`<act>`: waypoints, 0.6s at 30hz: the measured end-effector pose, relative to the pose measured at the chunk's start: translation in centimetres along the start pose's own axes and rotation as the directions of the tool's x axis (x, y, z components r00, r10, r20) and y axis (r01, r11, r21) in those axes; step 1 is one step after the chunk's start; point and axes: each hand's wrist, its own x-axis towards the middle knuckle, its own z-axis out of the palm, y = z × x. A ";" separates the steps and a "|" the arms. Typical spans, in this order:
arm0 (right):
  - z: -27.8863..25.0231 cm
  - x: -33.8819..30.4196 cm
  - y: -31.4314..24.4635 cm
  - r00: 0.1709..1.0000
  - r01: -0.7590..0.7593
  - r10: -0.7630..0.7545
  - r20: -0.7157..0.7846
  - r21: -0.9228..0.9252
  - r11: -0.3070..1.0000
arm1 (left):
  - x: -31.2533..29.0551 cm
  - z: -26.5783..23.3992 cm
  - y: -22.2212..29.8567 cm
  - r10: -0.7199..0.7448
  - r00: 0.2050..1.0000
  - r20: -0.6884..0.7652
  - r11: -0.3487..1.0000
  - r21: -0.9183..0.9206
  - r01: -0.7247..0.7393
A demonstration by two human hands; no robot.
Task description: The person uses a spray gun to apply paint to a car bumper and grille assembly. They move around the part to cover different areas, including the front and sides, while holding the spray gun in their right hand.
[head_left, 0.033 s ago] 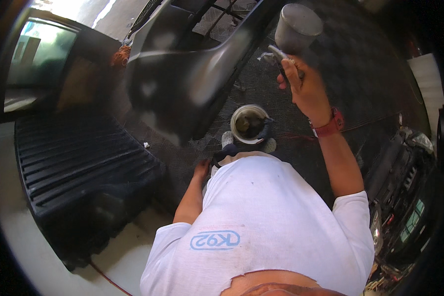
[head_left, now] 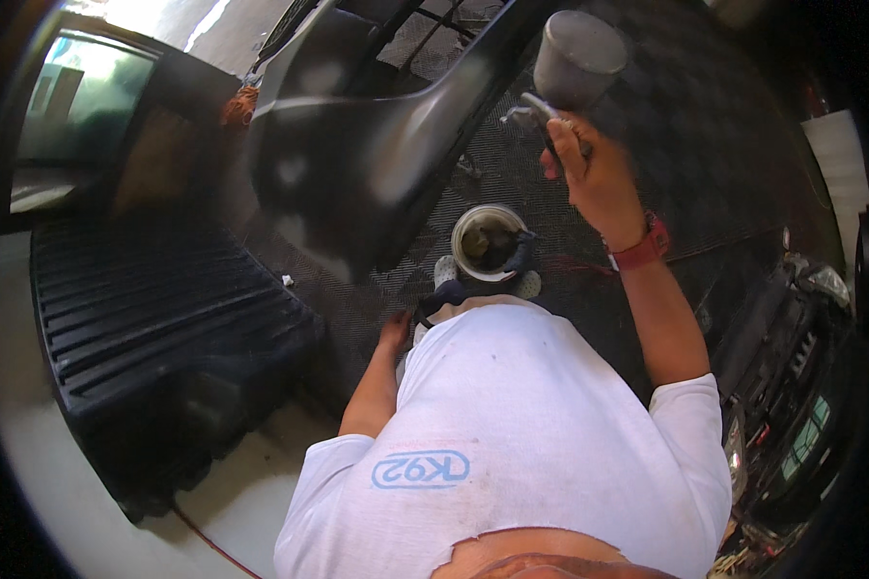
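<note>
My right hand (head_left: 599, 179) is closed round the handle of a spray gun (head_left: 543, 114) with a pale grey cup (head_left: 579, 58) on top. Its nozzle points left, toward a dark car body panel (head_left: 357, 145) marked with lighter grey patches. A gap separates the gun from the panel. At my left side, beside my shorts, hangs my left hand (head_left: 394, 330); its fingers are too small and dark to make out, and nothing shows in it.
A round bucket (head_left: 457, 253) with dark cloth-like contents stands by my feet. To the left lies a large ribbed black liner (head_left: 154, 318). A car front with its parts exposed (head_left: 792, 357) is at the right. A thin red hose (head_left: 686, 251) crosses the dark floor.
The spray gun and my right hand have shifted slightly left and nearer to me. My left hand stays where it was.
</note>
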 end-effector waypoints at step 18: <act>0.7 -0.6 2.0 0.939 0.048 -0.028 0.343 -0.049 0.998 | -9.4 11.4 3.0 -0.207 0.962 -0.179 0.963 -0.213 0.167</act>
